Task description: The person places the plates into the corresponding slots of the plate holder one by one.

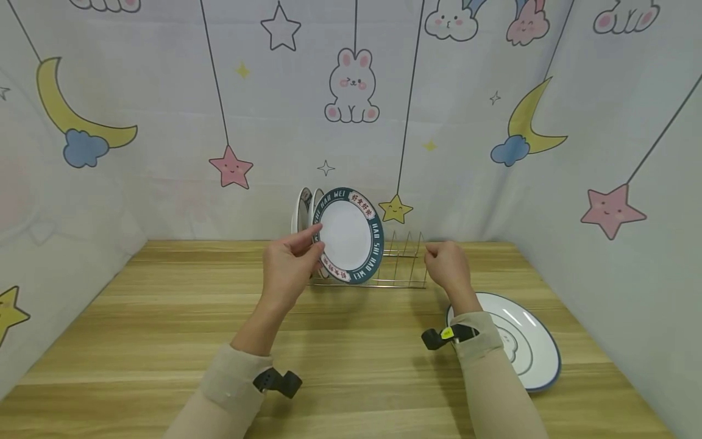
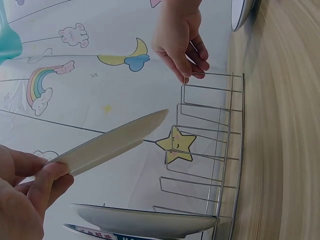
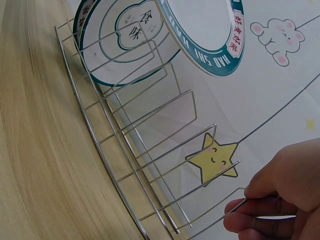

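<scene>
My left hand [image 1: 287, 268] pinches the edge of a white plate [image 1: 347, 235] with a green lettered rim, held tilted above the wire dish rack [image 1: 403, 283]. In the left wrist view this plate [image 2: 110, 142] is seen edge-on, apart from the wires. Two similar plates stand in the rack's left end; one plate [image 3: 127, 40] shows its printed underside in the right wrist view. My right hand [image 1: 450, 265] grips the rack's right end wire between thumb and fingers, as the right wrist view shows at the hand [image 3: 280, 195].
A larger white plate [image 1: 534, 341] with a blue rim lies on the wooden table [image 1: 356, 366] at the right, partly under my right forearm. Behind the rack hangs a white cloth backdrop [image 1: 164, 140] with cartoon prints.
</scene>
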Motion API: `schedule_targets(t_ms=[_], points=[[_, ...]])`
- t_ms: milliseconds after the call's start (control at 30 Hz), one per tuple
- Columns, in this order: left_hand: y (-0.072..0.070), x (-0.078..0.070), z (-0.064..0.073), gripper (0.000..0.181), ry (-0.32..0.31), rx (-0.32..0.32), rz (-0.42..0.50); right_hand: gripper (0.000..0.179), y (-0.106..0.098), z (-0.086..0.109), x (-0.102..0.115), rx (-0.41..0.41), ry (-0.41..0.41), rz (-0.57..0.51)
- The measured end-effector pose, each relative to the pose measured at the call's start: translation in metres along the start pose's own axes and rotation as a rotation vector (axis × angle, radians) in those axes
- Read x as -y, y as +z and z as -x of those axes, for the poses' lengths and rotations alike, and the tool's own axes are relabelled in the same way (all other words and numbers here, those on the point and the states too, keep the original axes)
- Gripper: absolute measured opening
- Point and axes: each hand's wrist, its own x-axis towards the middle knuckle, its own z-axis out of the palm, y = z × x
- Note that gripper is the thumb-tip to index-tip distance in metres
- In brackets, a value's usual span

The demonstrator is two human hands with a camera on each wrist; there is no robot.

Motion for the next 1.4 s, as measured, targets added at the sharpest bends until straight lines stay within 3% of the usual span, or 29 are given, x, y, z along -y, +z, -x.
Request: schedule_targets(t_ms=[233,567,933,1200,1400], points=[[0.0003,0.0007,0.0,0.031,0.059,-0.051,-0.048,0.032,-0.0008,0.0004,0.0011,-0.004,-0.004,0.001],[0.0023,0.0053,-0.0004,0.028,0.209,-0.115,-0.093,0.03,0.0,0.0001,0.0002,-0.012,-0.015,-0.018],[0.0051,0.0056,-0.0021,0.026,0.263,-0.196,-0.129,0.032,-0.0004,0.0003,0.0009,-0.023,-0.019,-0.003],[0.0063,0.0063,-0.0016,0.025,0.371,-0.238,-0.201,0.026,0.0003,-0.0014,0.0014,-0.037,-0.037,-0.024],[0.0065,0.006,-0.0009,0.026,0.4,-0.265,-0.241,0.025,-0.0006,-0.0004,0.0023,-0.04,-0.036,-0.002]])
